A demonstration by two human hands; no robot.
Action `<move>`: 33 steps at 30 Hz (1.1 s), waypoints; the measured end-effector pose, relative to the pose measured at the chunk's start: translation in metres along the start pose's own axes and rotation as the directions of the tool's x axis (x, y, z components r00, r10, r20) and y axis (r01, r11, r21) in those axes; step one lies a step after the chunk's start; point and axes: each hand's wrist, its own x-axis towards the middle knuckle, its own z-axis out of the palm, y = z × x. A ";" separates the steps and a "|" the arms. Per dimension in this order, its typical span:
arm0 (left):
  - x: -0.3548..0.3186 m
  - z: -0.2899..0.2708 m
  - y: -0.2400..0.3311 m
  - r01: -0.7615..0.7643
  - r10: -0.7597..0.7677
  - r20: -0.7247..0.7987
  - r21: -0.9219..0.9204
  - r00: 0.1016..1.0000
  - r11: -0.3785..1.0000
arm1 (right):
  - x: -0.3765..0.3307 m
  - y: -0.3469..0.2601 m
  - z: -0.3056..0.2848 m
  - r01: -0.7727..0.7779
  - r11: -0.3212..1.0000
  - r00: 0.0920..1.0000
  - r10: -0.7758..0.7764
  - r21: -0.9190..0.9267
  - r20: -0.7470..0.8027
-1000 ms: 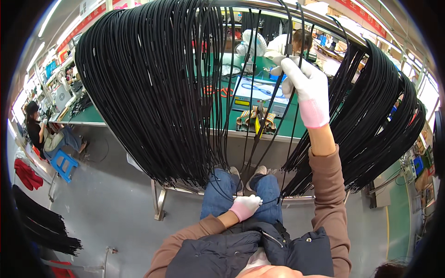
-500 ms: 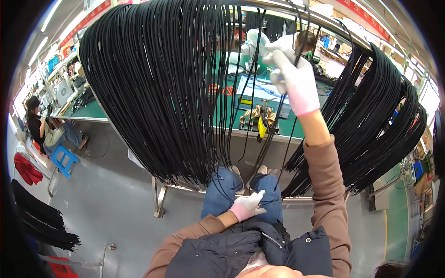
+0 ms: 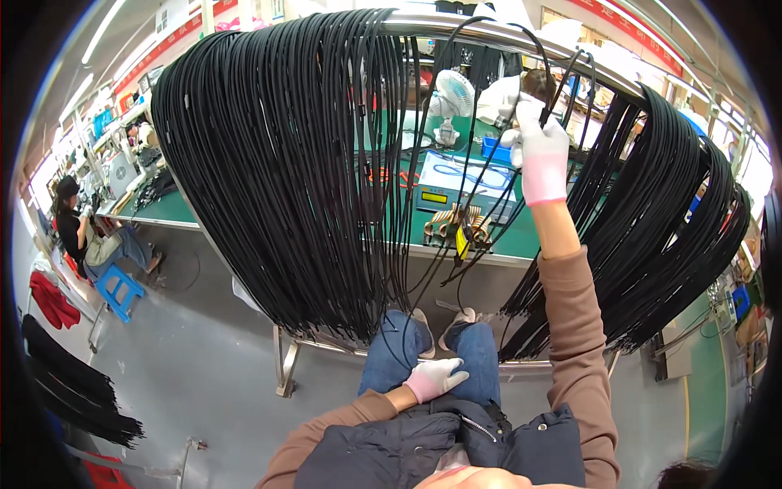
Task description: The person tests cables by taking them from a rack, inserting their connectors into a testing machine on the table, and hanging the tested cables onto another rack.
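Observation:
My right hand (image 3: 541, 155), in a white glove with a pink cuff, is raised in front of a metal rail (image 3: 464, 31). Its fingers are closed around black cable (image 3: 544, 59) that loops over the rail. My left hand (image 3: 434, 379), gloved the same way, rests low over my lap with thumb and fingers apart. A thin black cable end hangs beside it. A dense curtain of black cables (image 3: 277, 163) drapes over the rail on the left, and another bunch (image 3: 660, 212) hangs on the right. A few loose strands dangle between them.
Behind the cables, a green workbench (image 3: 513, 254) holds a blue-grey box instrument (image 3: 464, 191), copper-coloured coils (image 3: 444, 228) and a white fan (image 3: 452, 96). One person (image 3: 69, 216) sits at the far left by a blue stool (image 3: 120, 289). Another person stands beyond the bench.
My right hand has come down and slightly right, with cable still in its fingers. Strands in the middle have swung and now slant. My left hand has shifted slightly down and left.

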 end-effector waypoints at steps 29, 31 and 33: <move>-0.032 -0.140 0.067 -0.322 0.347 -0.223 0.141 0.911 0.936 | 0.008 0.013 0.102 -0.332 0.943 0.864 0.295 0.020 0.408; -0.037 -0.210 0.093 -0.352 0.466 -0.431 0.320 0.773 0.880 | 0.012 0.012 0.101 -0.326 0.945 0.856 0.279 0.036 0.435; -0.029 -0.283 0.124 -0.203 0.507 -0.622 0.494 0.597 0.845 | 0.012 0.014 0.103 -0.322 0.946 0.852 0.270 0.042 0.449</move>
